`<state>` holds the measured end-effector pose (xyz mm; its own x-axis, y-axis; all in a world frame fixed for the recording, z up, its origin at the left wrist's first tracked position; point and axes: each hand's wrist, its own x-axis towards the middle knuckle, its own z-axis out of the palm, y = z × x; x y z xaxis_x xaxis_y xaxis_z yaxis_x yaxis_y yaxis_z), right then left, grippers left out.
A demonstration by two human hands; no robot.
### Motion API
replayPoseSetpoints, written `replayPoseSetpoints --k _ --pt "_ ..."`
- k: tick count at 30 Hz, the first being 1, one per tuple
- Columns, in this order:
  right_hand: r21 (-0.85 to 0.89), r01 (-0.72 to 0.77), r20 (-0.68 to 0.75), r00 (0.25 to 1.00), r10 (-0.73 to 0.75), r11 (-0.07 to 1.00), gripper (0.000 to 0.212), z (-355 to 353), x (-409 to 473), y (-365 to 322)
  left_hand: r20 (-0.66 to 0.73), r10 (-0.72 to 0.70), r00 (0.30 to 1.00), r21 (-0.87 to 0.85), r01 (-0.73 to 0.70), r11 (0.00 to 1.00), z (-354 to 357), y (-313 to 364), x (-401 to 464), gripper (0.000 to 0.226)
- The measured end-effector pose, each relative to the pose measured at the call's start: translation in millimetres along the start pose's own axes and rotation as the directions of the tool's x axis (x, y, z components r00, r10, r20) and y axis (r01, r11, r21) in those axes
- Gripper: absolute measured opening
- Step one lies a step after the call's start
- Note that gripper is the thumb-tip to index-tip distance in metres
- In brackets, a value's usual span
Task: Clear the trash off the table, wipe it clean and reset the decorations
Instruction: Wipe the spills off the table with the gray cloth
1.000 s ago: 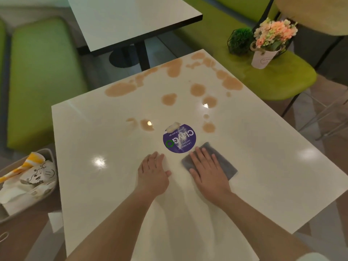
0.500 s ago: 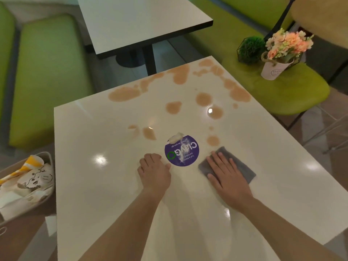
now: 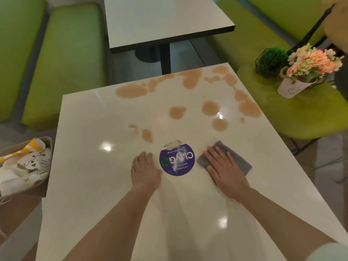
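The white table (image 3: 94,185) carries several tan liquid spills (image 3: 131,91) across its far half. A round purple sticker (image 3: 177,161) with a torn bit of tape at its far edge sits at the middle. My right hand (image 3: 224,168) presses flat, fingers straight, on a grey cloth (image 3: 239,161) just right of the sticker. Left of the sticker, my left hand (image 3: 145,172) rests on the table with its fingers curled under, holding nothing. A white pot of pink flowers (image 3: 293,87) and a green ball plant (image 3: 271,61) stand on the green chair (image 3: 310,113) at the right.
A bin (image 3: 24,162) holding paper trash and a yellow striped cup sits low beside the table's left edge. A second white table (image 3: 160,19) stands beyond the far edge. A green bench (image 3: 62,63) runs along the left.
My right hand has slid the grey cloth to the right, away from the sticker. My left hand's fingers went from flat to curled under.
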<state>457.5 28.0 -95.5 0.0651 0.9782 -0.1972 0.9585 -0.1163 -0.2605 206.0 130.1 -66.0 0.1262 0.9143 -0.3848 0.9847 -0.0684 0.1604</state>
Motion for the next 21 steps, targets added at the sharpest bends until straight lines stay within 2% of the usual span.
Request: replayPoseSetpoints --k 3,6,9,11,13,18,21 --pt "0.019 -0.066 -0.029 0.997 0.066 0.998 0.066 -10 26 16 0.072 -0.020 0.997 -0.031 0.023 0.999 -1 0 1 0.071" --pt "0.033 -0.116 -0.081 0.990 0.119 0.993 0.070 -9 57 -3 0.089 -0.031 0.996 -0.022 0.033 0.999 -2 -1 3 0.071" --pt "0.002 0.027 -0.047 0.999 -0.027 1.000 0.063 4 38 -27 0.097 -0.035 0.995 -0.025 0.038 0.999 -3 1 1 0.071" --pt "-0.008 0.150 -0.015 0.989 -0.150 0.989 0.058 5 17 -21 0.094 -0.041 0.995 -0.040 0.045 0.998 -3 1 0 0.071" --pt "-0.008 0.189 -0.016 0.982 -0.189 0.982 0.058 0 18 -4 0.090 -0.042 0.995 -0.047 0.046 0.998 -3 1 -1 0.072" --pt "0.056 -0.068 -0.086 0.994 0.072 0.996 0.068 -8 63 -10 0.086 -0.037 0.996 -0.046 0.041 0.998 -2 1 2 0.071" --pt "0.063 -0.003 -0.073 0.997 0.008 0.998 0.069 7 50 -50 0.094 -0.046 0.994 -0.046 0.050 0.998 0 0 1 0.071"
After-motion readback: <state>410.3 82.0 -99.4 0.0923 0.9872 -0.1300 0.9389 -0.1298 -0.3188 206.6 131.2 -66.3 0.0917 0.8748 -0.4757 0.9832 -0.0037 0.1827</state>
